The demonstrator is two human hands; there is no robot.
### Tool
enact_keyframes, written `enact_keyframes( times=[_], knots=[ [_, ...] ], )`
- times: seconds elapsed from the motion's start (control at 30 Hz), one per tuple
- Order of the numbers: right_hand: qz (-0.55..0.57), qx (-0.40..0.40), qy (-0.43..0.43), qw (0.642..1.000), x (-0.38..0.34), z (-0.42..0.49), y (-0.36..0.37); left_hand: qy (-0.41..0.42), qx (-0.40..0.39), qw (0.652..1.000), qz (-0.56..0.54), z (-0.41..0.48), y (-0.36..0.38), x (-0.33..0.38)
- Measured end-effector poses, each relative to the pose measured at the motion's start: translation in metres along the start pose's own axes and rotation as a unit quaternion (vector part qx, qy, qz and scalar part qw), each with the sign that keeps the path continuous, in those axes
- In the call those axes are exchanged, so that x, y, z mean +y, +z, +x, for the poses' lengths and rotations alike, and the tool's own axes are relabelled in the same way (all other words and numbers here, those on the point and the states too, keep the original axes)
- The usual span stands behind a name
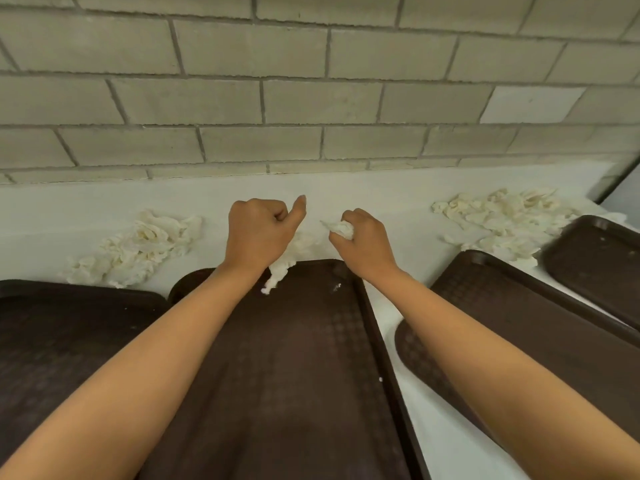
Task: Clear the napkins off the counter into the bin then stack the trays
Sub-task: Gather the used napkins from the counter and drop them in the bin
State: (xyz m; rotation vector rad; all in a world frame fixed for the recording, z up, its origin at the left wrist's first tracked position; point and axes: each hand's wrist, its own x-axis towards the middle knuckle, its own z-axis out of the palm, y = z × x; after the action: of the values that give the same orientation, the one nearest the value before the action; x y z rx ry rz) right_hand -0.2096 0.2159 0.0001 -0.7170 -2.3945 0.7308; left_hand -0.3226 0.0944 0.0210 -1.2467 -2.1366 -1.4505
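My left hand [258, 233] is curled into a fist with the thumb sticking up, over the far edge of the middle brown tray [294, 375]. A white crumpled napkin [278, 271] trails out from under it onto the tray. My right hand [362, 242] grips a small wad of napkin [341, 227] just beyond the same tray's far right corner. More crumpled napkins lie on the white counter [381, 188]: one pile to the left [138, 247], a wider one to the right [502, 216]. No bin is in view.
Several brown trays lie side by side on the counter: one at the left [69, 341], one at the right [519, 323], another at the far right [595, 265]. A grey brick wall [311, 98] rises directly behind the counter.
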Motion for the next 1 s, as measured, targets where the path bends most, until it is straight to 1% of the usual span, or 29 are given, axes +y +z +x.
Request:
enact_keyframes(
  times=[0.07, 0.1, 0.23, 0.37, 0.47, 0.63, 0.87, 1.0],
  knots=[
    [0.008, -0.01, 0.009, 1.0, 0.005, -0.011, -0.013, -0.002, 0.01, 1.0, -0.014, -0.006, 0.005, 0.016],
    [0.014, -0.011, 0.012, 1.0, 0.007, -0.018, -0.02, -0.018, 0.016, 0.999, -0.022, -0.009, 0.007, 0.025],
    [0.044, -0.002, 0.015, 0.999, 0.018, -0.042, -0.047, -0.115, 0.06, 0.99, -0.057, -0.024, 0.013, 0.063],
    [0.026, 0.012, -0.022, 0.999, 0.026, -0.07, -0.075, -0.172, 0.104, 0.975, -0.096, -0.048, 0.017, 0.099],
    [0.035, 0.006, -0.041, 0.999, 0.03, -0.095, -0.093, -0.2, 0.116, 0.966, -0.118, -0.071, 0.02, 0.122],
    [0.054, -0.012, -0.061, 0.997, 0.034, -0.139, -0.118, -0.221, 0.118, 0.959, -0.13, -0.114, 0.024, 0.158],
    [0.041, -0.02, -0.07, 0.997, 0.038, -0.195, -0.149, -0.235, 0.108, 0.956, -0.137, -0.168, 0.021, 0.199],
    [0.046, -0.013, -0.05, 0.998, 0.037, -0.233, -0.166, -0.253, 0.094, 0.952, -0.143, -0.2, 0.018, 0.218]
  ],
)
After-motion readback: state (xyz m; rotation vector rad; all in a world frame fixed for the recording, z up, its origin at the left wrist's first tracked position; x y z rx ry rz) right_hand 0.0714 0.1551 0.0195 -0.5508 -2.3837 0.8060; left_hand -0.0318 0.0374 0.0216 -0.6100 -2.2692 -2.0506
